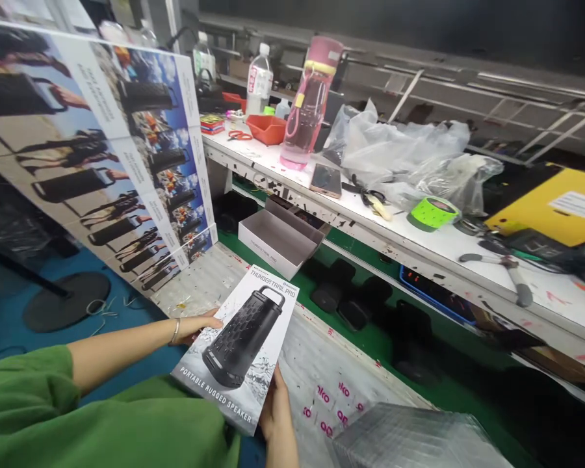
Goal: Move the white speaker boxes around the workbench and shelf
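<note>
A white and grey speaker box (pixel 241 344) with a black speaker printed on its front is held tilted above the lower work surface. My left hand (pixel 197 327) grips its left edge, fingers on the printed face. At the lower right edge, my right hand (pixel 275 406) holds the box from the side, its fingertips partly hidden behind it. Just beyond the held box, an open grey tray-like carton (pixel 277 244) marked with the same product name rests at the far end of the surface. Stacked printed boxes (pixel 141 156) stand like a wall on the left.
A white shelf (pixel 361 208) crosses behind, bearing a pink bottle (pixel 307 104), a phone (pixel 326 180), plastic bags (pixel 400 149), green tape (pixel 431 213) and a yellow box (pixel 550 201). Clear plastic sheets (pixel 409 439) lie at the bottom right. A round black stand base (pixel 67 302) is on the floor.
</note>
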Demonstrator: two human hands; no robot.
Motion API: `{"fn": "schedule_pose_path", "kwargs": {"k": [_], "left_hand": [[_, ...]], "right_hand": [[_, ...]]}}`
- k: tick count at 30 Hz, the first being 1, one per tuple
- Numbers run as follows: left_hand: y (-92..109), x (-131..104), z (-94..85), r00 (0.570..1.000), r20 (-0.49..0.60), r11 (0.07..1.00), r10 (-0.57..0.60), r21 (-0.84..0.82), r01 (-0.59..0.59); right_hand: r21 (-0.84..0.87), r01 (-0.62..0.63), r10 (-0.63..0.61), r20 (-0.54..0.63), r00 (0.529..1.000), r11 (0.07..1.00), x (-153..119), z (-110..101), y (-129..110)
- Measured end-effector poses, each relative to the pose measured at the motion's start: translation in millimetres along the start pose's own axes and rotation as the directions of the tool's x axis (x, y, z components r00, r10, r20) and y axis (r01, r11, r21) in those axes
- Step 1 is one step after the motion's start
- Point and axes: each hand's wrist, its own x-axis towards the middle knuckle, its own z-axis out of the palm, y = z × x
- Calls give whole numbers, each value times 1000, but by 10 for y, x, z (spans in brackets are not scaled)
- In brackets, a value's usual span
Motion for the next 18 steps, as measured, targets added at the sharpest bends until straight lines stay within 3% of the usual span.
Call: {"fn": "schedule_pose_path", "kwargs": {"k": [4, 9, 13, 16, 18], "left_hand": [[-130, -99, 34, 997, -42, 993, 66, -94, -69], [-159, -138, 40, 991, -49, 977, 124, -167, -130], [-87, -131, 27, 996, -22, 978, 90, -186, -92], [-28, -123, 3, 999, 31, 992, 36, -125, -32], [5, -98, -8, 996, 71, 998, 59, -43, -56]], "right_hand": [[-15, -59, 58, -47, 997, 998, -14, -110, -26], [-25, -86, 83, -80, 993, 996, -113, -72, -123], [-97, -135, 134, -16, 991, 986, -203, -32, -392], [-181, -220, 201, -113, 973, 959, -269, -27, -644], [-227, -217, 182, -165, 969, 949, -305, -33, -765]]}}
